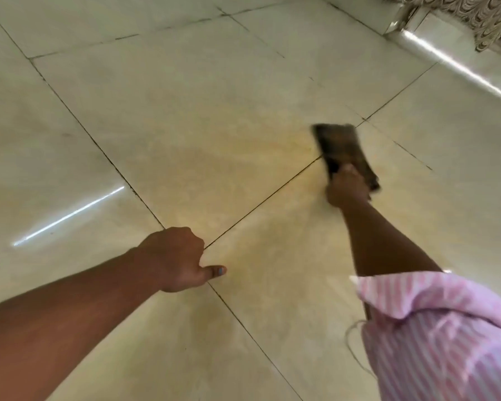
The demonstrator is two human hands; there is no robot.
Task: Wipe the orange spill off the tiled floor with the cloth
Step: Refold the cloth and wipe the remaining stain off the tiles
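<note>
The tiled floor (185, 117) fills the view, pale cream and glossy, its dark grout lines crossing just beside the left hand. Spread over it from that crossing out to the cloth is the orange spill (275, 157), a thin yellowish-orange film, smeared and faint at its edges, strongest just left of the cloth. A pink-and-white striped sleeve (446, 337) hangs nearer the camera than the cloth, on the right arm. At the far right of the floor, well beyond the cloth, stands a patterned fabric edge (475, 18) above a shiny strip.

The cloth (340, 146) is dark brown, folded into a long flat strip, blurred, lying against the floor at the spill's right edge. It reaches away from the right hand (346, 188), whose fingers are curled round its near end.

The left hand (175, 256), well apart from the cloth, is clenched into a fist against the floor, holding nothing, its thumb (214, 272) sticking out toward the spill.
</note>
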